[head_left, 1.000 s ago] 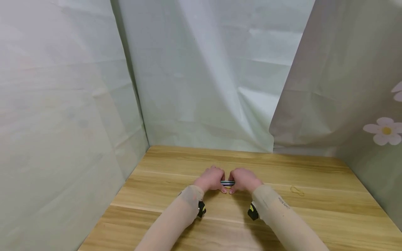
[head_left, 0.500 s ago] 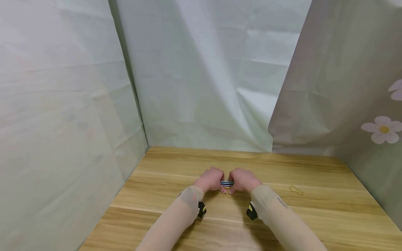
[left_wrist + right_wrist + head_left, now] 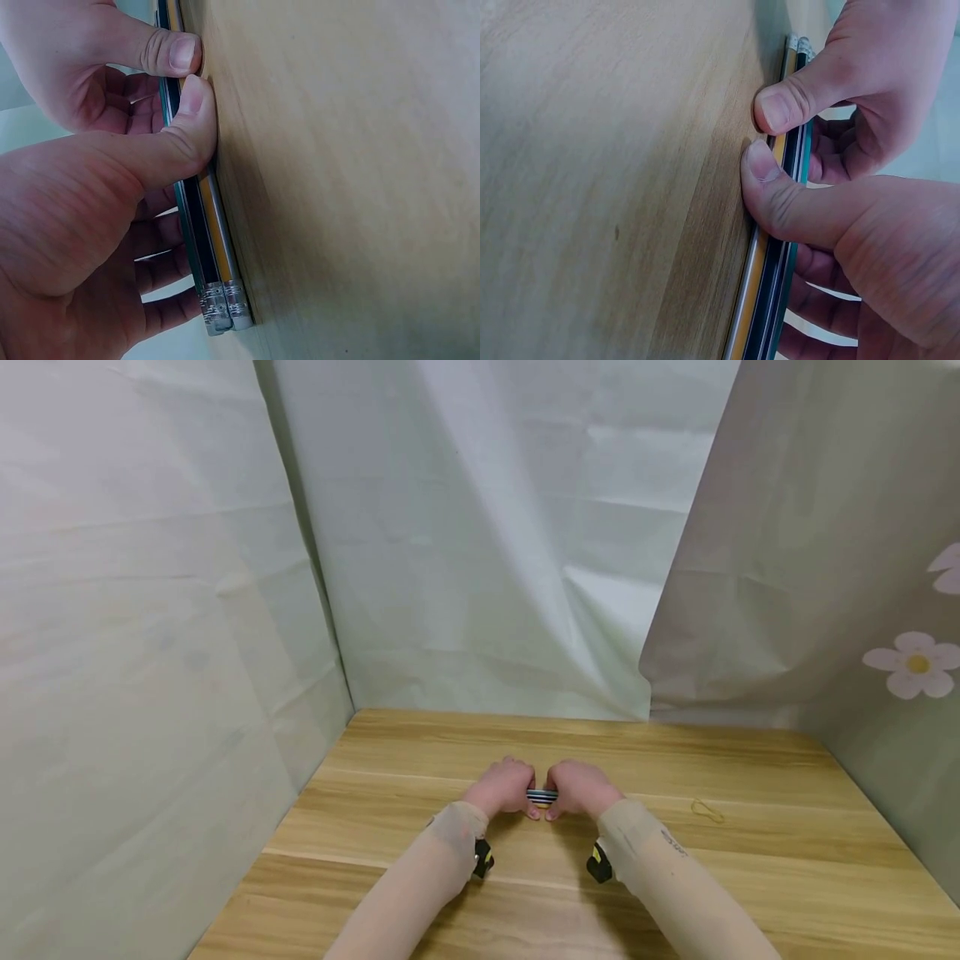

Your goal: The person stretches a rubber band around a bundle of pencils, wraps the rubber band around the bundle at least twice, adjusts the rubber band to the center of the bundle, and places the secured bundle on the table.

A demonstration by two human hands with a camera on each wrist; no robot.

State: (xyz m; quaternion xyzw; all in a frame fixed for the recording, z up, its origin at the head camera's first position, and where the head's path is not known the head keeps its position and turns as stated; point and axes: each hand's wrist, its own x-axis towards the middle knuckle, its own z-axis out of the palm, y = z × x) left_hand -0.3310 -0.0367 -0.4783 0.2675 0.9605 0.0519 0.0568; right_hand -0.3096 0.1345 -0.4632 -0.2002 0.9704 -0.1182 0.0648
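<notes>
A bundle of pencils (image 3: 542, 797) lies sideways just above or on the table, in orange, black and green. My left hand (image 3: 506, 787) grips it on the left, thumb on the near side and fingers curled behind. On the right, my right hand (image 3: 583, 787) holds it the same way, the two thumbs almost meeting. In the left wrist view, silver ferrules with whitish erasers (image 3: 229, 307) stick out past my left hand. The right wrist view shows the pencil shafts (image 3: 759, 277) running on below my right hand. Both hands hide the middle of the bundle.
A thin yellow rubber band (image 3: 707, 812) lies on the wooden table (image 3: 420, 743) to the right of my hands. Pale cloth sheets (image 3: 487, 543) hang behind the table and at its sides. Each wrist carries a small black camera (image 3: 599, 863).
Both hands keep their grip on the pencils in nearly the same place. Only the head view has shifted slightly.
</notes>
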